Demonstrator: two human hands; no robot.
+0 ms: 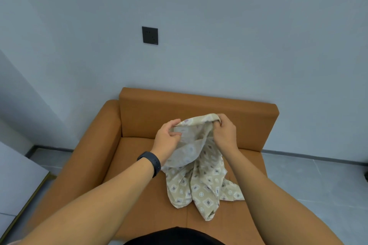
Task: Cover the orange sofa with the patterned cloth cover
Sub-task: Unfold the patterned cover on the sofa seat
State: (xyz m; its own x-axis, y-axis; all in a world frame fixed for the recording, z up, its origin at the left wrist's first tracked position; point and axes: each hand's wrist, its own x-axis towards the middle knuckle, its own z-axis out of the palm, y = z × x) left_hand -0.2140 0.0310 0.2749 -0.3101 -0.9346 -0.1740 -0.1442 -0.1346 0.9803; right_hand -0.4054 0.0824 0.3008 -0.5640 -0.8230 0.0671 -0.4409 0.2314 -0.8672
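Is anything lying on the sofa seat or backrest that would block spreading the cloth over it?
Nothing visible does. Both the left hand and right hand already grip the patterned cloth cover, whose lower end rests bunched on the orange sofa. The visible seat, backrest and armrest carry nothing else.

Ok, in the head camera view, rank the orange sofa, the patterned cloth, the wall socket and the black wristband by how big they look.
1. orange sofa
2. patterned cloth
3. wall socket
4. black wristband

The last two look close; the wristband is nearer the camera, so that order is unsure.
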